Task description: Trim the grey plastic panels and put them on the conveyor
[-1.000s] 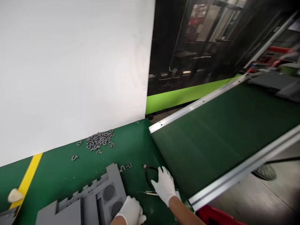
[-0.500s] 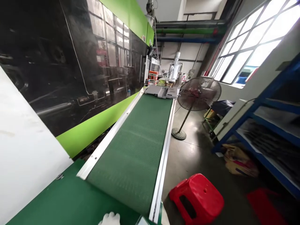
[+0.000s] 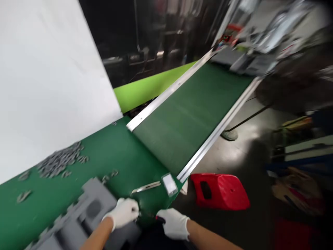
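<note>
My left hand [image 3: 124,212], in a white glove, is closed by the right end of a large grey moulded plastic part [image 3: 97,198]. What its curled fingers pinch, if anything, is too blurred to make out. My right hand [image 3: 173,224], also gloved, is wrapped round a dark object with a red spot [image 3: 160,219] at the front edge of the green table [image 3: 114,142]. The kind of that object is not clear. Ahead of both hands lie a slim silver tool [image 3: 146,187] and a small white rectangular item with a clear border [image 3: 170,184].
Small grey pieces [image 3: 61,160] lie heaped against the white panel [image 3: 52,69]. A green conveyor belt [image 3: 192,114] with metal rails slopes away; grey parts [image 3: 241,62] sit at its far end. A red stool [image 3: 221,191] stands on the floor to the right.
My view has swung down and left, bringing the grey part, loose pieces and both gloved hands into sight. Earlier only one glove's fingertips showed at the bottom edge.
</note>
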The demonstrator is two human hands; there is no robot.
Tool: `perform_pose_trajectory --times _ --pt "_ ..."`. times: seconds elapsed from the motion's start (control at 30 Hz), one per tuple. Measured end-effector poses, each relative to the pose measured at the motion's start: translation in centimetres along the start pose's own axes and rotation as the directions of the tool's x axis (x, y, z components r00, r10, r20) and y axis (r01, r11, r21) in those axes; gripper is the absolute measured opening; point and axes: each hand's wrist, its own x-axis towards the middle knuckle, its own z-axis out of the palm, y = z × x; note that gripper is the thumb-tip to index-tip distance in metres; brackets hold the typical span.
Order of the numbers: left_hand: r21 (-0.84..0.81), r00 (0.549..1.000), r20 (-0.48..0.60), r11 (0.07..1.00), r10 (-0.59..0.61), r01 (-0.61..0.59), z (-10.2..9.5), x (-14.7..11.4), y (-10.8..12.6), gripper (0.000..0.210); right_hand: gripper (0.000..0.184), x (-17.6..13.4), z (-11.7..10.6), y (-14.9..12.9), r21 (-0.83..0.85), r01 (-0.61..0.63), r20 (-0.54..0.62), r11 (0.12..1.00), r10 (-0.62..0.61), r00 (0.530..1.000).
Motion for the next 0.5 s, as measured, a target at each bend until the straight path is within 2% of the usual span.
perform_pose_trajectory --times 0.07,0.17,0.27,0.5 --pt "-0.039 0.999 0.045 0.999 -0.018 0.020 0.9 0.0 -0.9 0.019 0.039 -1.1 1.0 0.2 -0.043 -0.004 0.022 0.999 0.005 1.000" --pt "-0.062 0.998 0.061 0.998 -0.023 0.027 1.6 1.3 -1.6 0.019 0.043 -0.9 2.5 -0.4 -0.045 0.008 0.063 0.999 -0.005 0.998" --pt "-0.055 0.998 0.059 0.998 -0.009 0.012 1.9 2.0 -1.5 0.019 0.046 -0.1 3.8 -0.8 -0.033 0.008 0.093 0.999 -0.005 0.996" --pt "-0.035 0.998 0.042 0.998 -0.046 0.047 2.3 2.1 -0.9 0.021 0.047 0.8 6.5 -0.5 -0.041 -0.057 0.071 0.997 0.060 0.996"
